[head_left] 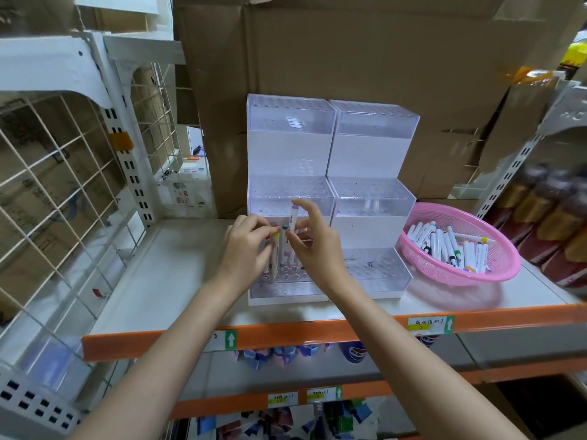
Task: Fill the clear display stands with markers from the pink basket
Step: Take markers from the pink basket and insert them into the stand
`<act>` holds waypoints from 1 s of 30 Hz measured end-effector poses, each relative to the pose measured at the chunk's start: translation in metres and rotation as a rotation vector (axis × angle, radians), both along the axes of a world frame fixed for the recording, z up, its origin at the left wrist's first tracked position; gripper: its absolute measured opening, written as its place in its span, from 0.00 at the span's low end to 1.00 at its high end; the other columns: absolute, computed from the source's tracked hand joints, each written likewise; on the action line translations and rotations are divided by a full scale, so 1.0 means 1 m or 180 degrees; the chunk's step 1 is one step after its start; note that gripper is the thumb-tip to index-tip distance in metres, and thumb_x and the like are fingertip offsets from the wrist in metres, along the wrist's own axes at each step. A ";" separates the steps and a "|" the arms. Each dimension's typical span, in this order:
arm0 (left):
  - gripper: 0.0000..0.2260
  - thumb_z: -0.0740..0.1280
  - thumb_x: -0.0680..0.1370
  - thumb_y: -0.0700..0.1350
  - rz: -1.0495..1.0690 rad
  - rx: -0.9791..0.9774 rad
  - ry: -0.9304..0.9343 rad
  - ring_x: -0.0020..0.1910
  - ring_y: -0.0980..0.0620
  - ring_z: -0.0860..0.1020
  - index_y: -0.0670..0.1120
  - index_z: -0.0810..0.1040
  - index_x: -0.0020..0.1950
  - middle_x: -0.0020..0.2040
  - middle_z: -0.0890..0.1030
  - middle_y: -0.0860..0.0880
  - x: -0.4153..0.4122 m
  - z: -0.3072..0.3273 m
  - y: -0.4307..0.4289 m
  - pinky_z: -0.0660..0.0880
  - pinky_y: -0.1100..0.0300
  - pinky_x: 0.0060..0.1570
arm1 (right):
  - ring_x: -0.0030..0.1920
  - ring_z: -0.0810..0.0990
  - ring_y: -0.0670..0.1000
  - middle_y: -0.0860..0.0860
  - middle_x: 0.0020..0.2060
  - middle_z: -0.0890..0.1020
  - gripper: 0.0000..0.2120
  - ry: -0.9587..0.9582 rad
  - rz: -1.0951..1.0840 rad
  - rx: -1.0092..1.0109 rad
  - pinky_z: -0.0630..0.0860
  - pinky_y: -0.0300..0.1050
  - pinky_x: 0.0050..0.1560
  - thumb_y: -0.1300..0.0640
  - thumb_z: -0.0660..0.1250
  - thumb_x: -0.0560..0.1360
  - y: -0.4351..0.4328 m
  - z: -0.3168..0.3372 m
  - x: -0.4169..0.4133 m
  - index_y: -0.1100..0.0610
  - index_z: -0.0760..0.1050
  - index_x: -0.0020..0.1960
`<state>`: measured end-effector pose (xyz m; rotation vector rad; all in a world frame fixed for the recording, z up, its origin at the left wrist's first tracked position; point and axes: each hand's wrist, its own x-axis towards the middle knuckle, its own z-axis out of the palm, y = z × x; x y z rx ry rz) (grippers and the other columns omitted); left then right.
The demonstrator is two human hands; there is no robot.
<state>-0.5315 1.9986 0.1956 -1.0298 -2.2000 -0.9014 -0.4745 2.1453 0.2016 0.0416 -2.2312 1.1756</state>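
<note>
The left grip [246, 246] and right grip [313, 239] hid the lowest tier of the left clear acrylic stepped stand [290, 154], and the white plastic markers [291, 222] they held were blurred.

No wording can be read clearly. On the orange shelf edge [317, 332], a price label [425, 324] at right carries blurred handwriting, a yellow strip and a white up-arrow on green. A second label [223, 340] at left shows the same arrow. Two lower-shelf labels [282, 399] have yellow strips and illegible writing. Dark print on the upright marker [291, 221] is too small to read.
</note>
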 end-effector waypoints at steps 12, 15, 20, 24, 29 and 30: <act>0.18 0.59 0.73 0.41 0.0219 -0.0678 0.0387 0.52 0.45 0.73 0.41 0.80 0.59 0.51 0.78 0.44 0.009 -0.007 -0.014 0.71 0.53 0.49 | 0.39 0.81 0.48 0.42 0.35 0.77 0.20 -0.0183 -0.0245 0.0467 0.80 0.51 0.48 0.63 0.68 0.76 -0.003 -0.012 0.000 0.51 0.70 0.65; 0.17 0.59 0.74 0.42 0.0236 -0.0599 0.0356 0.51 0.46 0.73 0.43 0.81 0.58 0.50 0.78 0.44 0.011 -0.006 -0.014 0.72 0.52 0.48 | 0.33 0.78 0.52 0.46 0.31 0.78 0.09 -0.0074 -0.0072 0.0668 0.79 0.55 0.43 0.60 0.65 0.78 -0.003 -0.017 -0.001 0.55 0.72 0.58; 0.17 0.59 0.74 0.42 0.0231 -0.0547 0.0371 0.50 0.47 0.72 0.43 0.81 0.59 0.48 0.78 0.45 0.010 -0.006 -0.014 0.72 0.53 0.47 | 0.31 0.77 0.53 0.49 0.31 0.78 0.06 -0.0046 -0.0083 0.0722 0.78 0.55 0.36 0.59 0.65 0.78 -0.002 -0.024 0.001 0.60 0.72 0.52; 0.17 0.58 0.74 0.42 0.0242 -0.0505 0.0398 0.48 0.47 0.72 0.43 0.81 0.59 0.46 0.78 0.45 0.011 -0.008 -0.015 0.73 0.53 0.44 | 0.37 0.82 0.53 0.45 0.35 0.78 0.06 -0.0067 -0.0142 0.0743 0.80 0.56 0.43 0.61 0.68 0.76 -0.003 -0.020 -0.002 0.60 0.74 0.52; 0.17 0.59 0.74 0.43 0.0286 -0.0540 0.0363 0.46 0.47 0.71 0.43 0.81 0.59 0.46 0.78 0.45 0.011 -0.008 -0.014 0.72 0.52 0.43 | 0.35 0.80 0.55 0.47 0.33 0.77 0.07 -0.0064 -0.0207 0.0722 0.77 0.62 0.53 0.62 0.69 0.74 -0.002 -0.022 -0.002 0.61 0.71 0.47; 0.17 0.59 0.74 0.43 0.0293 -0.0544 0.0358 0.45 0.47 0.71 0.43 0.81 0.59 0.46 0.78 0.45 0.011 -0.009 -0.014 0.72 0.52 0.43 | 0.35 0.79 0.55 0.47 0.32 0.76 0.08 -0.0067 -0.0212 0.0739 0.77 0.62 0.53 0.62 0.70 0.74 -0.002 -0.021 -0.003 0.61 0.70 0.46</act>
